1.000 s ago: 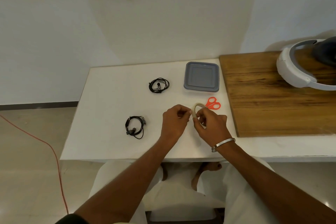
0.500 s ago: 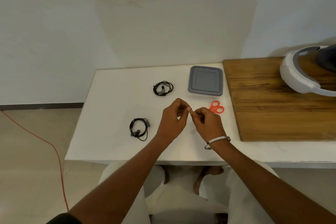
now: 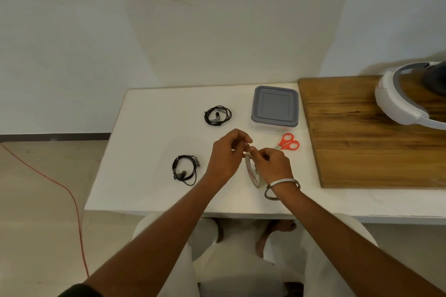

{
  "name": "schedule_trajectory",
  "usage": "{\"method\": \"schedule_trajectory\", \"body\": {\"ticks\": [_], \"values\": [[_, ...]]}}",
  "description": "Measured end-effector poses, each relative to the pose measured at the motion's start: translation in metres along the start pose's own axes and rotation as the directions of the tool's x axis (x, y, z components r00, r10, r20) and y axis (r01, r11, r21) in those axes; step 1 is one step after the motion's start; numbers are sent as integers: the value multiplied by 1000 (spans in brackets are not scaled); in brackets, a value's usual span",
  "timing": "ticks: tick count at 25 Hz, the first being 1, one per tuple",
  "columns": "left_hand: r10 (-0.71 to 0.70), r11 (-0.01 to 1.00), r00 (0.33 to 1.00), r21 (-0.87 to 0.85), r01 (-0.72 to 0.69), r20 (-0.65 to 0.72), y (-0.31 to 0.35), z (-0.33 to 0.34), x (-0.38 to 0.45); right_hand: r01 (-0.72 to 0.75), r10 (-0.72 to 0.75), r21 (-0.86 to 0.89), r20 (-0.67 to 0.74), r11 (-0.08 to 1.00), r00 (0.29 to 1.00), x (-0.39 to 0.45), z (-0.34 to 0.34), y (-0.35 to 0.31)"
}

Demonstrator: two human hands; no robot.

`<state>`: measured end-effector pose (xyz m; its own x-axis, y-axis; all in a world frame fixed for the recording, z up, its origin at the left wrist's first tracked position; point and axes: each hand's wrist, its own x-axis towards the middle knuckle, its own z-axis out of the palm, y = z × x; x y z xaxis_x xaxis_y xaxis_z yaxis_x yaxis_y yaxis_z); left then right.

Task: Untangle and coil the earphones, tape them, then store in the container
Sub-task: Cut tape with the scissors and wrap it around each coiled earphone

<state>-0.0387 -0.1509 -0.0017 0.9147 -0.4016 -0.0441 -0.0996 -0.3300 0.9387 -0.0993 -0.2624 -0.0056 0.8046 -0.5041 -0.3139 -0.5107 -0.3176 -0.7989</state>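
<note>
A pale plastered wall [image 3: 217,19] fills the upper half of the view, meeting a beige floor [image 3: 36,200] along a dark skirting strip, with a thin red cable [image 3: 72,200] trailing across the floor on the left. Against the wall stands a white desk [image 3: 149,147], and a wooden board [image 3: 366,137] lies over its right part, carrying a white headset [image 3: 395,103] at the far right edge. Near the desk's far edge, just left of the board, sits the container [image 3: 275,106], a square box with its grey lid on. Left of it, apart, lies one coiled pair of black earphones [image 3: 218,115]; a second coiled pair [image 3: 184,169] lies nearer the front left part of the desk. Orange-handled scissors [image 3: 288,141] rest between the container and the hands. Over the middle of the desk, toward the front edge, the right hand [image 3: 272,164], a metal bangle [image 3: 281,188] at its wrist, has its fingers curled round a tape roll [image 3: 252,172], held on edge. The left hand [image 3: 226,155] meets it at the fingertips, thumb and fingers pinched together at the top of the roll; the tape end itself is too small to make out.
</note>
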Motion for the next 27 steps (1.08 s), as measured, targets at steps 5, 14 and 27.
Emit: {"method": "schedule_trajectory", "body": {"ticks": [5,14,27], "values": [[-68,997,993,47,63,95,-4,-4,3,-19,19,-23,6,1000,1000,4,-1,0],[-132,991,989,-22,134,64,0,-7,0,-108,51,219,250,970,967,4,-8,1],[-79,990,978,-100,99,192,-1,-16,7,268,-224,-705,158,657,962,80,-65,51]]}}
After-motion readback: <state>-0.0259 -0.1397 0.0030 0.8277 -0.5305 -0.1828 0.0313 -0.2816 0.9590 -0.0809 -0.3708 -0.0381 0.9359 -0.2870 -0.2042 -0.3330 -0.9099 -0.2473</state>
